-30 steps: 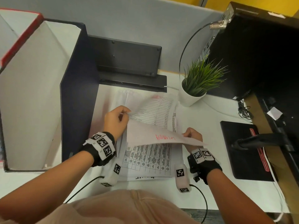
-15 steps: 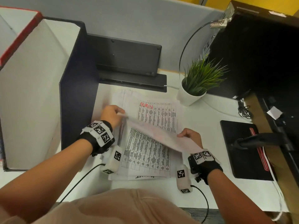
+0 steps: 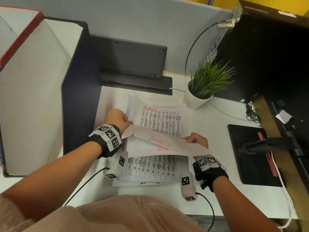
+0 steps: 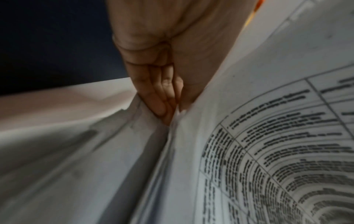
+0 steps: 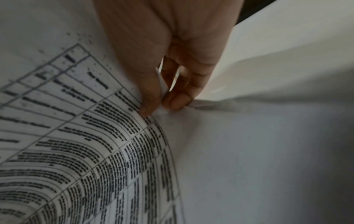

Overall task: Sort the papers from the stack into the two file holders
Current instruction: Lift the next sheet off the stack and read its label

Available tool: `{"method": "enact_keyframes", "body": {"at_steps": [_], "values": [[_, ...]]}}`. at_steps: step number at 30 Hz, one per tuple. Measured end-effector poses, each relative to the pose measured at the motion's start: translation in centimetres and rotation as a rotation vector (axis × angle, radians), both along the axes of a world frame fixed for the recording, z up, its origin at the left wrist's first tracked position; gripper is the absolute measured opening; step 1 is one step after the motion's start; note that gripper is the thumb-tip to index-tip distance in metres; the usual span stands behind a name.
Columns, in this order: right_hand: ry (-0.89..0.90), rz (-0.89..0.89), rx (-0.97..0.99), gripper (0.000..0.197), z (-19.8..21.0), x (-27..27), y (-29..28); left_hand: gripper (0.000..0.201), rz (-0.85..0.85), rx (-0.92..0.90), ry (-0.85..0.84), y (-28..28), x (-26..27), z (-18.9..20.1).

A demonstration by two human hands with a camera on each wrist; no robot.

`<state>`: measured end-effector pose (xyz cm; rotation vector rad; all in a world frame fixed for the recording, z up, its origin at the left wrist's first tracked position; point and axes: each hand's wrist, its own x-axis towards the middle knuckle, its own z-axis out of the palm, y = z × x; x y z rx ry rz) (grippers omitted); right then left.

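Observation:
A stack of printed table sheets (image 3: pixel 160 119) lies on the white desk, its top page headed "ADMIN" in red. Above the stack's middle I hold one lifted sheet (image 3: pixel 165 144) by both side edges, its back turned up and red writing showing through. My left hand (image 3: pixel 119 119) pinches its left edge (image 4: pixel 172 118). My right hand (image 3: pixel 197 139) pinches the right edge between thumb and fingers (image 5: pixel 159 104). Two file holders stand at the left: a dark blue one (image 3: pixel 80 91) next to the stack and a red-trimmed one (image 3: pixel 20 34) beyond it.
A potted green plant (image 3: pixel 204 87) stands just right of the stack's far corner. A black device (image 3: pixel 132 59) leans on the grey partition behind the papers. A black pad with a red strip (image 3: pixel 250 154) lies at the right, under a dark chair arm (image 3: pixel 264 144).
The lifted sheet has come down and toward me, flattening over the stack's middle. The "ADMIN" page beneath is now uncovered. My left hand moved nearer along the stack's left edge.

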<state>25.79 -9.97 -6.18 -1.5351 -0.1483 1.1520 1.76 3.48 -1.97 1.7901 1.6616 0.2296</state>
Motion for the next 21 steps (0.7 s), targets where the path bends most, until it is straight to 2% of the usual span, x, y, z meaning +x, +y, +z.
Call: {"method": "enact_keyframes", "body": {"at_steps": [2,4,5,7,8,10,11,14,16,18,21], "values": [[-0.163,0.019,0.023,0.051,-0.2,-0.1,-0.1,0.033,-0.055,0.034,0.004,-0.1,0.0,-0.3],[-0.365,0.105,0.015,0.044,-0.3,-0.2,-0.4,0.042,-0.101,0.033,-0.017,-0.4,0.0,-0.3],[-0.439,0.147,0.004,0.042,-0.4,-0.2,-0.5,0.039,-0.139,0.044,-0.036,-0.7,0.0,-0.2],[-0.543,0.223,-0.024,0.042,-0.6,-0.1,-0.7,0.019,-0.22,0.153,-0.054,-1.2,-0.1,-0.2],[-0.592,0.249,-0.041,0.043,-0.6,0.0,-0.7,0.019,-0.258,0.24,-0.071,-1.5,-0.2,-0.1],[-0.686,0.311,-0.107,0.044,-0.6,0.1,-0.8,0.036,-0.294,0.364,-0.215,-2.2,-0.5,0.0],[-0.716,0.34,-0.152,0.041,-0.4,0.1,-0.8,0.039,-0.268,0.363,-0.323,-2.4,-0.5,0.1],[-0.666,0.252,-0.111,0.04,-0.4,0.0,-0.8,0.029,-0.092,0.114,-0.587,-2.8,-0.4,0.4],[-0.571,0.152,-0.05,0.051,-0.2,-0.5,-0.9,0.026,0.013,-0.061,-0.708,-2.7,-0.2,0.7],[-0.523,0.129,0.012,0.045,-0.1,-0.5,-0.9,0.029,0.043,-0.162,-0.744,-2.3,-0.2,1.2],[-0.536,0.218,0.04,0.033,-0.3,-0.3,-0.9,0.035,0.033,-0.256,-0.776,-1.9,-0.4,1.8]]}}
